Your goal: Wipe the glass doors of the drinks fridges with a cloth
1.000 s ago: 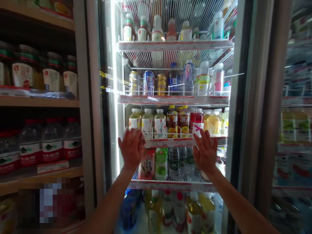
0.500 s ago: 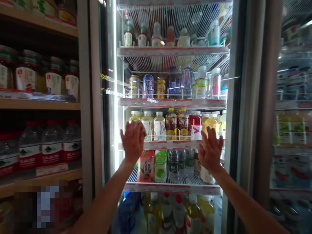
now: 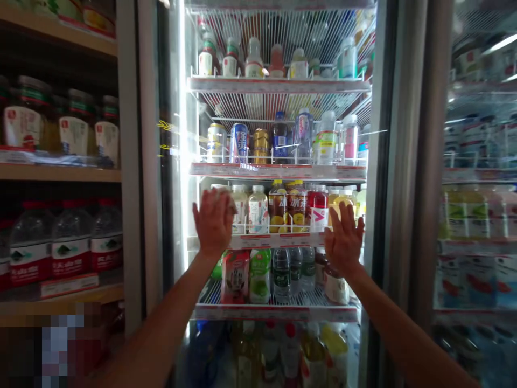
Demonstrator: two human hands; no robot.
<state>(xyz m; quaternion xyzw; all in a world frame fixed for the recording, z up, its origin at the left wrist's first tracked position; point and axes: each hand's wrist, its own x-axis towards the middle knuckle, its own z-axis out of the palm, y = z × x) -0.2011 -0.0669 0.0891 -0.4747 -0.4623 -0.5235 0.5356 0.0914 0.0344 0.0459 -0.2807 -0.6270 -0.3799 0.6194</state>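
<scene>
I face a lit drinks fridge. My left hand (image 3: pixel 213 221) is raised flat with its fingers stretched up, covering the leftmost pale bottle on the third shelf (image 3: pixel 278 240). My right hand (image 3: pixel 344 237) is up too, fingers spread, in front of the yellow bottles (image 3: pixel 337 198) at the shelf's right end. Neither hand holds anything. Between the hands stand white-label bottles (image 3: pixel 257 210), amber tea bottles (image 3: pixel 277 210) and a red bottle (image 3: pixel 317 210). I cannot tell whether the palms touch glass or the shelf.
Cans (image 3: pixel 239 143) and bottles fill the shelf above; a green bottle (image 3: pixel 259 275) and water bottles stand below. Wooden shelves on the left carry jars (image 3: pixel 72 129) and large water bottles (image 3: pixel 70 242). A second glass-door fridge (image 3: pixel 476 215) stands on the right.
Both hands have risen a little along the third shelf; the left one now covers the leftmost bottle. The view has shifted slightly to the right and closer.
</scene>
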